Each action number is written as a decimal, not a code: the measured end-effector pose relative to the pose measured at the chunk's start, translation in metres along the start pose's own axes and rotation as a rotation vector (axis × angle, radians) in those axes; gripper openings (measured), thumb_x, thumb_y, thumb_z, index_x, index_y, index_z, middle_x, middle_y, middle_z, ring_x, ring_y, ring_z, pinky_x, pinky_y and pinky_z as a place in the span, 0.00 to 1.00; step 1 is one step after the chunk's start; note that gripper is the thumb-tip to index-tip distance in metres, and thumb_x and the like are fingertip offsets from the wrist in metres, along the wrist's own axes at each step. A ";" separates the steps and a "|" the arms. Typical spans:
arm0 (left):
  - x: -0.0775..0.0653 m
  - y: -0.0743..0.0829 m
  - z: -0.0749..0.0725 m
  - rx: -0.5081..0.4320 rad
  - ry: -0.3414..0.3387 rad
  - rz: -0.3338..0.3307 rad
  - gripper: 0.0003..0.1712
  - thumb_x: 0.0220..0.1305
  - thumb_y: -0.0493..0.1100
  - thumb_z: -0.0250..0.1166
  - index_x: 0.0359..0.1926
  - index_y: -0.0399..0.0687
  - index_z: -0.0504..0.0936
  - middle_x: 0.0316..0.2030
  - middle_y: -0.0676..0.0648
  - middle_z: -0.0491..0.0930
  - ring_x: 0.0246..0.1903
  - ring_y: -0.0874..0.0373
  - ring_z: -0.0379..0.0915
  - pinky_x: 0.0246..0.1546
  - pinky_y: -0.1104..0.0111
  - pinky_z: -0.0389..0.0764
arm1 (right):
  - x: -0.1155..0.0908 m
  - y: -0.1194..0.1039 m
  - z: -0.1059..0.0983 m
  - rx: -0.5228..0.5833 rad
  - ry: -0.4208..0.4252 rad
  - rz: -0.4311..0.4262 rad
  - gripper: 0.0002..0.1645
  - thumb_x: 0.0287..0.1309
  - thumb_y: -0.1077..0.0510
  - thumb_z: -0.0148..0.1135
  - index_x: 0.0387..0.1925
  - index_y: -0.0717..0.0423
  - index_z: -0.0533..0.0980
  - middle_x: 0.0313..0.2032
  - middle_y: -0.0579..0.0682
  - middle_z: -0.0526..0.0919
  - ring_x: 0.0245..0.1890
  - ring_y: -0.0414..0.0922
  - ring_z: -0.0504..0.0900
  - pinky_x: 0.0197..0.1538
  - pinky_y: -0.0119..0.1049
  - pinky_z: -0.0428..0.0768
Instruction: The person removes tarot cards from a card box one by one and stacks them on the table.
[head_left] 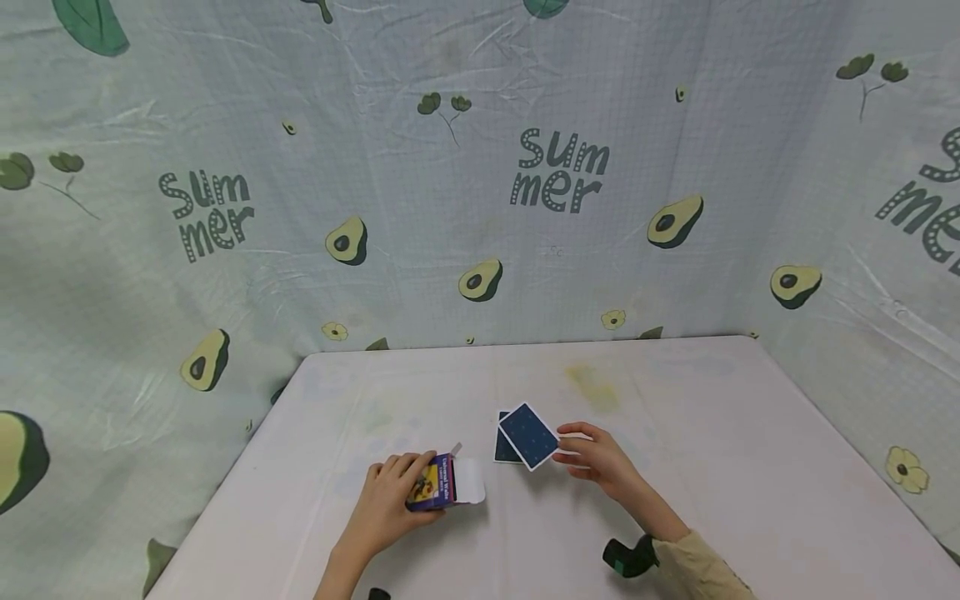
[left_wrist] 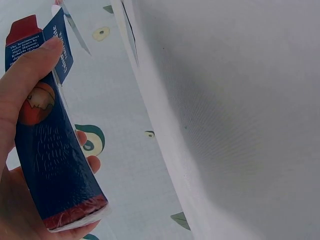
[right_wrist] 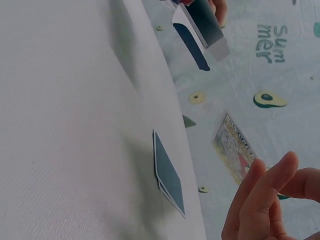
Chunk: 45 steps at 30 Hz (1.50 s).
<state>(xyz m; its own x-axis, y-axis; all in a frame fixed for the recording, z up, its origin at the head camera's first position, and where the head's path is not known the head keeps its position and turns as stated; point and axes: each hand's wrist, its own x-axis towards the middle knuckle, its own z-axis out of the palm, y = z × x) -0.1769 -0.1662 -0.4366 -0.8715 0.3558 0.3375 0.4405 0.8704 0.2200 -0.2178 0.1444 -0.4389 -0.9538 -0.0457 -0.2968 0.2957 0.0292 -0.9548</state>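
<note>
My left hand [head_left: 392, 497] grips a purple-blue tarot card box [head_left: 427, 486], its end flap open toward the right. In the left wrist view the thumb lies across the printed side of the box [left_wrist: 55, 150]. My right hand [head_left: 600, 462] pinches a single card [head_left: 529, 437] by its edge, blue back up in the head view. The right wrist view shows the pictured face of this card [right_wrist: 232, 145] beyond the fingertips. Partly hidden under it in the head view, other blue-backed cards [right_wrist: 170, 175] lie on the table, slightly fanned.
A white cloth covers the table [head_left: 705, 417], with a faint yellow stain near the far side. Behind and at the sides hangs a curtain [head_left: 420, 208] printed with avocados. A black wrist-worn device [head_left: 630, 557] sits at the right wrist.
</note>
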 end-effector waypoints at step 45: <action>0.005 0.002 0.004 0.008 -0.043 -0.009 0.45 0.33 0.58 0.74 0.57 0.52 0.71 0.45 0.51 0.75 0.44 0.55 0.68 0.45 0.55 0.66 | 0.023 0.026 0.025 0.116 -0.023 0.052 0.27 0.49 0.68 0.60 0.52 0.67 0.65 0.26 0.48 0.81 0.26 0.38 0.79 0.27 0.26 0.76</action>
<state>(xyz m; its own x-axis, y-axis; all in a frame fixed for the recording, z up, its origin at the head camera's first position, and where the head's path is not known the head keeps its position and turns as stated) -0.1811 -0.1608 -0.4383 -0.8839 0.3619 0.2961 0.4309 0.8763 0.2154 -0.2307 0.1195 -0.4705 -0.9361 -0.0699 -0.3446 0.3498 -0.0833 -0.9331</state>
